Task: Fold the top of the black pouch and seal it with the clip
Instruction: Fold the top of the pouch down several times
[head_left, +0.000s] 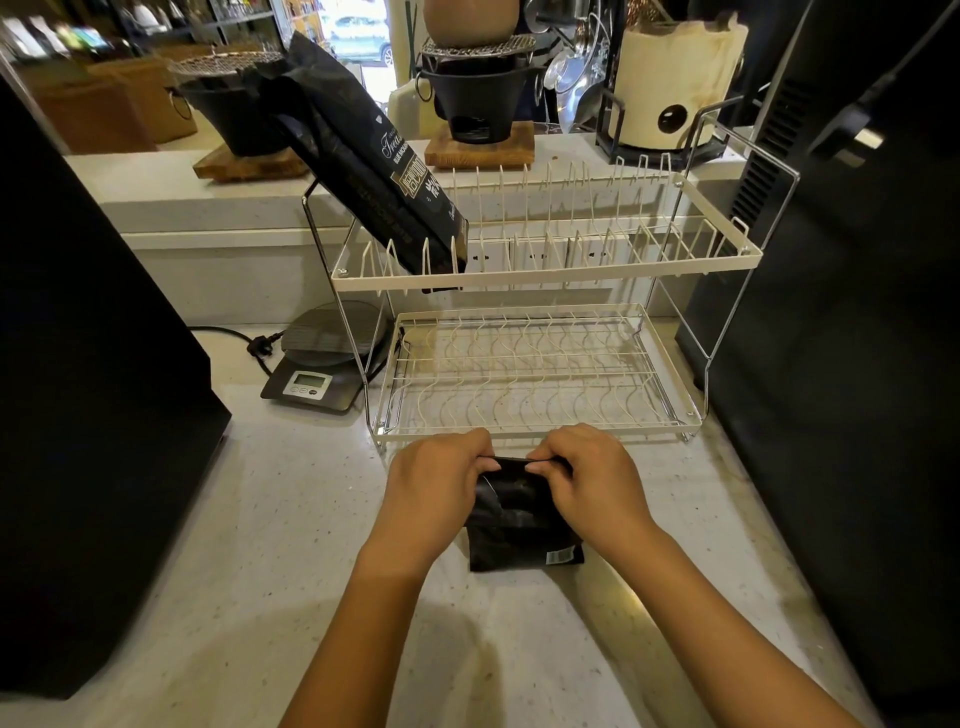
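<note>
Black pouch (522, 519) sits mid-counter (260, 519), just in front of the dish rack (535, 364). My left hand (434, 493) & right hand (587, 483) both pinch its top edge. Feels soft, crinkly, prob light; best held at top corners. No clip in view.

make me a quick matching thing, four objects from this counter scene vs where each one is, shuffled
Things:
1. small black pouch
2. large black bag
3. digital scale
4. wooden board

Places:
A. leaning in the top tier of the dish rack
B. on the counter, left of the rack
C. under a black pot on the back ledge
D. on the counter, top edge pinched by the left hand and right hand

Pairs: 1-D, 2-A, 3-B, 4-C
</note>
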